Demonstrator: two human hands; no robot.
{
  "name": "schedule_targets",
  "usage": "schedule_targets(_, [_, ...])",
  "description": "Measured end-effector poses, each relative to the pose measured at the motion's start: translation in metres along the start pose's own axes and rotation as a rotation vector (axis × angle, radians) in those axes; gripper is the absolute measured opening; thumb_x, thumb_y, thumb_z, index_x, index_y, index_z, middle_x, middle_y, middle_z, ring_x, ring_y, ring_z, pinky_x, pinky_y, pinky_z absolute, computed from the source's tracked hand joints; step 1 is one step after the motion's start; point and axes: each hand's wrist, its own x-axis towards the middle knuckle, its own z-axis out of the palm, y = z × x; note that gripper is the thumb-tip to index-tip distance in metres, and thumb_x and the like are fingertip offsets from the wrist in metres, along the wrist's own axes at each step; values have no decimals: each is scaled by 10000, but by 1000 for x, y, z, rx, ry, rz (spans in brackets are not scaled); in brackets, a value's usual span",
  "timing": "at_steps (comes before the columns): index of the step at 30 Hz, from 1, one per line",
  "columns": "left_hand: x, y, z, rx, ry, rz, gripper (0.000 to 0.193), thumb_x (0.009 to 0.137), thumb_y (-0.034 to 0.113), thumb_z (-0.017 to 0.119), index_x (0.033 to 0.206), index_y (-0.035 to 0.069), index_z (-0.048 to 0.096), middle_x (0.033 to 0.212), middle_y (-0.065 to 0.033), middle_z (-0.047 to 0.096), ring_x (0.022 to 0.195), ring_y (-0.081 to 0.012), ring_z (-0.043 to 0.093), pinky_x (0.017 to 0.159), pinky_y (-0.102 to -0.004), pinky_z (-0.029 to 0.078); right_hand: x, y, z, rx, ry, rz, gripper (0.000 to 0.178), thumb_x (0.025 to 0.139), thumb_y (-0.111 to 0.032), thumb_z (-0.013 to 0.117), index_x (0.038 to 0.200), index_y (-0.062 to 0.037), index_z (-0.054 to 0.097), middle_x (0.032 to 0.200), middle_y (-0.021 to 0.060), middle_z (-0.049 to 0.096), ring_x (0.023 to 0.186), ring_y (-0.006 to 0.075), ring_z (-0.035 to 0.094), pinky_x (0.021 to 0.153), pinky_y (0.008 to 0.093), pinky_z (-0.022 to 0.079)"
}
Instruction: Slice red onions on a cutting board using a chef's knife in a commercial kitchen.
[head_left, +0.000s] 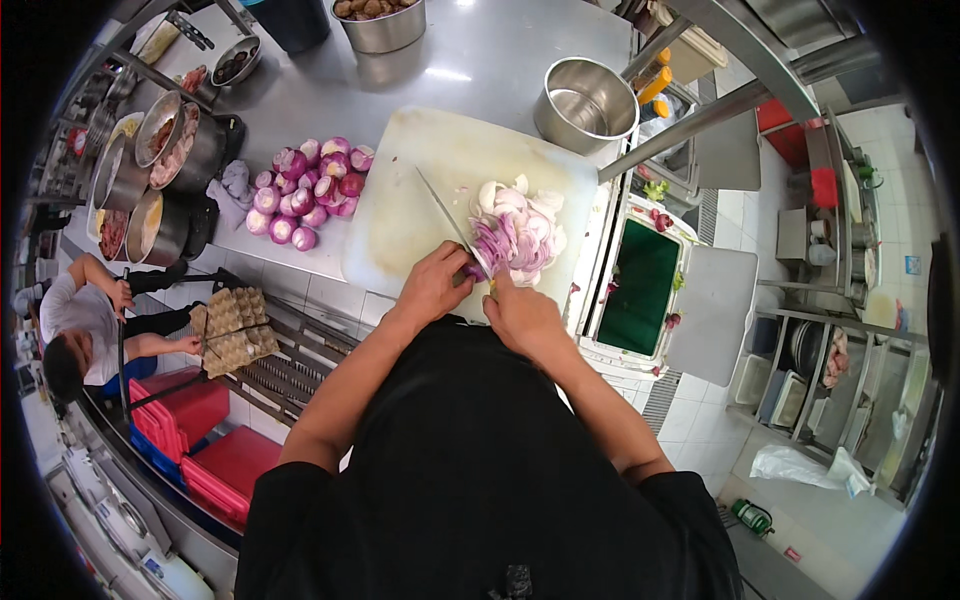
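A white cutting board (395, 215) lies on the steel table before me. My right hand (525, 318) is closed round the yellow handle of a kitchen knife; its blade (443, 203) points up and left across the board. Against the blade, my left hand (435, 285) curls its fingers over a piece of red onion (472, 271), mostly hidden beneath them. Sliced red onion (520, 232) is heaped just beyond the right hand. Left of the board, several peeled red onions (305, 192) sit in a pile on the table.
An empty steel pot (586, 107) stands at the board's far right corner. Right of the board is an open bin (640, 285) with onion scraps on its rim. Pots (160, 225) crowd the left. Another person (90, 325) holds egg trays (238, 330) at lower left.
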Motion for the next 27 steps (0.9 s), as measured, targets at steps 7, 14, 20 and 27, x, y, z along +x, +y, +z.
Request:
schedule_targets(7, [9,6,-3,67,36,176,293,839,90,760,1107,53,645,1111,-129,669,951,-328,687,827,-423,560,14,28,17,49,86,-12,376,1015,-342,584,1215,-31,523,865,271,725,827,473,715,751,589,542])
schedule_targets(14, [3,3,-12,-83,-71,-389,280,864,88,714,1134,53,648,1011,-137,671,876,-348,686,811,-425,560,10,30,15,133,74,13,408,1020,-371,576,1245,-36,522,874,290,717,840,503,694,774,593,524])
schedule_targets(20, [8,1,-16,-36,-156,85,281,838,65,721,1113,61,660,1079,-103,612,999,-321,656,845,-410,548,5,22,11,115,3,35,383,1024,-350,571,1227,-29,520,853,300,710,843,509,692,772,597,520])
schedule_targets(27, [10,4,-1,-49,-108,36,280,812,59,744,1080,73,665,1080,-115,603,999,-348,651,840,-424,550,-19,22,9,39,-26,70,384,1014,-332,577,1220,-13,519,843,275,719,792,476,705,728,588,538])
